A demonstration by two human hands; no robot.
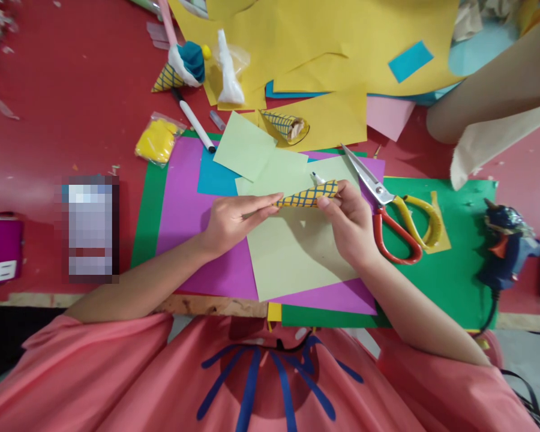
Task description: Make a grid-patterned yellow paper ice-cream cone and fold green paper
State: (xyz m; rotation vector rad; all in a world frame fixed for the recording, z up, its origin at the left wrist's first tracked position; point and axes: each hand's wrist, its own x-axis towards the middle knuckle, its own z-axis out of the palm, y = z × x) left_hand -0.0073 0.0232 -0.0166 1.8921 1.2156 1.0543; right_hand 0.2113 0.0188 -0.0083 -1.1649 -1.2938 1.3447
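Observation:
A rolled yellow paper cone point(306, 197) with a blue grid drawn on it lies level between my two hands. My left hand point(234, 223) pinches its narrow tip. Round the wide end close the fingers of my right hand point(351, 225), thumb on the near side. Pale green paper sheets point(297, 246) lie underneath, over a purple sheet point(184, 222). Just behind the cone a pen tip point(315, 177) shows; the rest of it is hidden. Scissors with red and yellow handles point(387, 201) rest beside my right hand, blades pointing away.
Farther back lie a second gridded cone point(285, 125), a finished cone with blue and white filling point(182, 66), a white marker point(195, 125) and a bag of yellow clay point(159, 140). A blue glue gun point(510, 246) sits at right, near a large cardboard roll point(499, 84). A blurred phone-like rectangle point(90, 228) is at left.

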